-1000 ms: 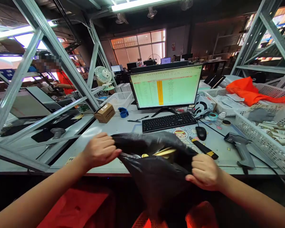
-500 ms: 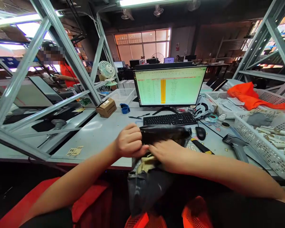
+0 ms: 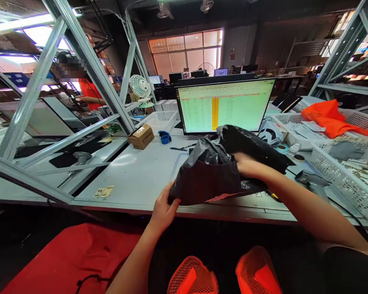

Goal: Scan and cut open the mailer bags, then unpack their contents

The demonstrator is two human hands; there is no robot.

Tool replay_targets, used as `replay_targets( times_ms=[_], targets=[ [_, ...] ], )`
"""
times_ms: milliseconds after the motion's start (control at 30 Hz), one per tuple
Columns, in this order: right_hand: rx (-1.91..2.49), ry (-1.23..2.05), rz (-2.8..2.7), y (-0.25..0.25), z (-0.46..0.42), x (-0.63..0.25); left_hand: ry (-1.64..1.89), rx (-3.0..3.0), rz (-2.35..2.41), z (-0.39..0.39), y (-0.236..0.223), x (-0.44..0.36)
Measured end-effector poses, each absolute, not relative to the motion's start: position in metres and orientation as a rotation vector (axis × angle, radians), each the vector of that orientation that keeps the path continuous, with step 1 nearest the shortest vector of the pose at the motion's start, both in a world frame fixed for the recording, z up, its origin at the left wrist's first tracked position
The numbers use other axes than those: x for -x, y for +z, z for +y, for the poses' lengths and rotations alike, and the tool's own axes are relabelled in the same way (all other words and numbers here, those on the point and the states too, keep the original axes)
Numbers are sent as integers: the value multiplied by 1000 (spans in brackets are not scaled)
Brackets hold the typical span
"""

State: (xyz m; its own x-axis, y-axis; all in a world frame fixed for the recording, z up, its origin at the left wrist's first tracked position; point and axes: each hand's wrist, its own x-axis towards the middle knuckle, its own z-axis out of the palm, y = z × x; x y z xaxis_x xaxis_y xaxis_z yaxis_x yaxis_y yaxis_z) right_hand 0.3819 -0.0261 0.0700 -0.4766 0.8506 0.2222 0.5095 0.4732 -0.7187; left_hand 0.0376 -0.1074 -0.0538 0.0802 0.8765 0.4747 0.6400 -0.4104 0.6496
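A black plastic mailing bag (image 3: pixel 207 179) is held up over the front edge of the desk, its mouth spread toward the right. My left hand (image 3: pixel 164 207) grips the bag's lower left corner, thumb in front and fingers behind. My right hand (image 3: pixel 245 165) reaches into the mouth of the bag; its fingers are hidden inside, so I cannot see what they hold. A loose black flap (image 3: pixel 254 149) of the bag rises behind my right wrist, in front of the monitor (image 3: pixel 223 106). The bag covers most of the keyboard.
A small cardboard box (image 3: pixel 141 136), a blue tape roll (image 3: pixel 164 137) and pens (image 3: pixel 184 147) lie left of the bag. On the right are a handheld scanner (image 3: pixel 313 181) and white baskets (image 3: pixel 340 173). Metal rack posts (image 3: pixel 88 61) stand at left, with a co-worker (image 3: pixel 90 92) beyond.
The black bag has been lifted from the desk edge and opened wider. My left hand has moved down to its corner, while my right hand has gone into its mouth.
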Motion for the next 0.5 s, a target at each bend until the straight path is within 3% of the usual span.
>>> replay_targets(
  times_ms=[233, 367, 500],
  targets=[
    [992, 992, -2199, 81, -52, -397, 1330, -1929, 1808, -69, -52, -34],
    [1039, 1129, -1628, 59, -63, -432, 1268, -1867, 1840, -68, -69, -25],
    [1007, 906, -1233, 43, -52, -450, 1145, -1804, 1868, -85, -92, -18]
  ],
)
